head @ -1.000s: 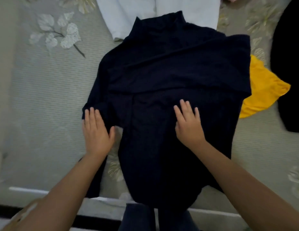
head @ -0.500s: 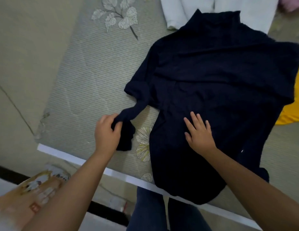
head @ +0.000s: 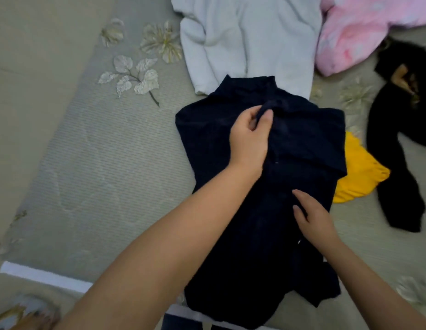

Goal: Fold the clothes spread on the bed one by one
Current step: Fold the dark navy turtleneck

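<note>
A dark navy high-neck top point(head: 302, 144) lies on the bed, collar away from me, its hem hanging over the near edge. Both sleeves lie folded in across the body. My left hand point(head: 251, 136) pinches the end of the left sleeve between thumb and fingers on the chest, just below the collar. My right hand point(head: 310, 215) rests on the lower middle of the top, its fingers loosely bent against the cloth.
A pale blue sweatshirt point(head: 245, 39) lies beyond the collar, a pink garment point(head: 364, 27) at the back right. A yellow cloth point(head: 359, 172) pokes out under the top's right side, a black garment point(head: 395, 148) beside it. The grey floral bedcover point(head: 100, 163) ends at a white edge point(head: 43, 277).
My left hand has carried the left sleeve from beside the top up and across onto the chest. The right hand stayed on the top's lower part.
</note>
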